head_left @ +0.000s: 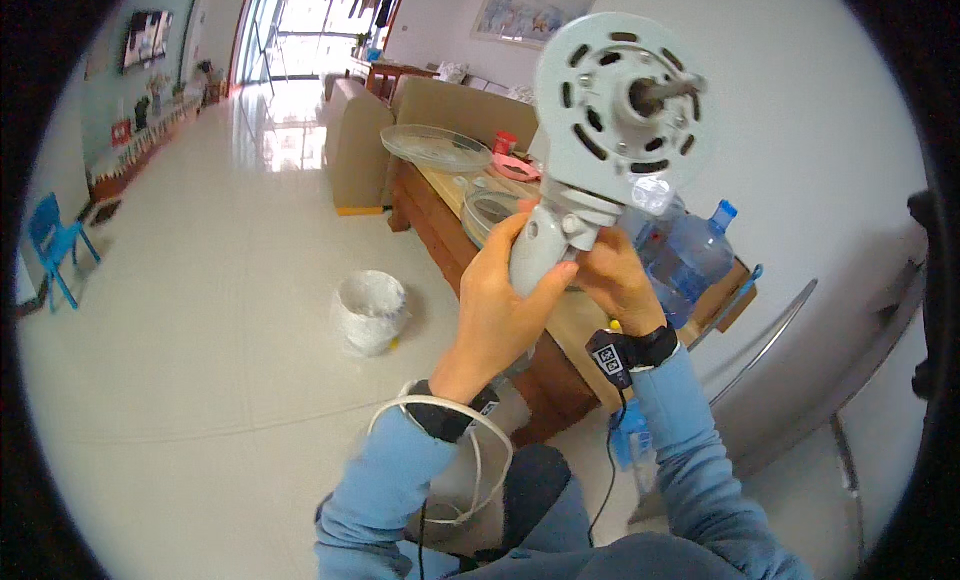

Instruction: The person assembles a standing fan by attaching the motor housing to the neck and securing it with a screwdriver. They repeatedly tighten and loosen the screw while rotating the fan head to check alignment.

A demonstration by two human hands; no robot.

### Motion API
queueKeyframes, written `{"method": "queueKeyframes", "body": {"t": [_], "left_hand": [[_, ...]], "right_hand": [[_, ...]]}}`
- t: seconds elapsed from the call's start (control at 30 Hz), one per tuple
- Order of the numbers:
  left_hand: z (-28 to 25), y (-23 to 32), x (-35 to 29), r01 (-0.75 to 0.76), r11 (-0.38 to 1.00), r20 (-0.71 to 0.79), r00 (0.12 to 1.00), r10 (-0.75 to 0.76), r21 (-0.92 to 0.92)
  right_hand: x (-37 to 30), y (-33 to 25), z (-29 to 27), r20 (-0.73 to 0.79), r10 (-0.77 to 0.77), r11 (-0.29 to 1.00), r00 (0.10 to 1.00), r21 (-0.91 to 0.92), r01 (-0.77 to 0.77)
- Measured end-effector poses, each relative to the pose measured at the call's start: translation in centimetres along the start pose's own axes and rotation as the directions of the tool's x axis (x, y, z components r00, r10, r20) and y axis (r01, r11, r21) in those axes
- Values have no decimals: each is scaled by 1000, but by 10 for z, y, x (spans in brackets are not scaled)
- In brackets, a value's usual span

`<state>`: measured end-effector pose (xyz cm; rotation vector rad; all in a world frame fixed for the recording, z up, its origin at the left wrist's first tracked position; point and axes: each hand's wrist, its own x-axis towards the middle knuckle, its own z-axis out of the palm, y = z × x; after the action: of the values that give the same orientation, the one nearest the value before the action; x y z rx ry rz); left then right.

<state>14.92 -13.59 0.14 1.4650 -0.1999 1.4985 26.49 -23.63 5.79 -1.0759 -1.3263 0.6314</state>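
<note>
A white electric fan head, without blades or guard, is held up in front of me. Its round motor plate has slots and a metal shaft sticking out of the middle. My left hand is wrapped round the grey-white neck below it. Against the other side of the neck, by a small round knob, my right hand is closed, its fingertips partly hidden behind the fan. A white power cord loops over my left wrist and hangs near my legs.
A wooden table carries round wire fan guards, a pink dish and a red cup. A large blue water bottle is at the right. A lined waste bin stands on the floor; a sofa lies beyond.
</note>
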Motion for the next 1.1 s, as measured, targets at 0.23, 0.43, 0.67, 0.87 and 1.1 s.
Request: {"method": "queueKeyframes", "body": {"t": [0.23,0.43,0.67,0.87,1.1], "left_hand": [[-31,21,12,28,961,182,980,-80,273],[-40,52,51,443,896,434,809,-397,-6],[5,58,62,348,920,261,885,-385,179],[17,48,53,235,933,131,952,-277,272],[17,48,54,195,907,42,973,-227,374]], "right_hand": [[2,31,16,100,-22,994,995,110,11],[6,60,32,146,-128,932,981,355,69],[9,67,45,-124,-255,929,959,243,278],[12,61,41,-90,-370,928,925,2,372],[20,53,46,-69,-264,960,962,-109,256]]}}
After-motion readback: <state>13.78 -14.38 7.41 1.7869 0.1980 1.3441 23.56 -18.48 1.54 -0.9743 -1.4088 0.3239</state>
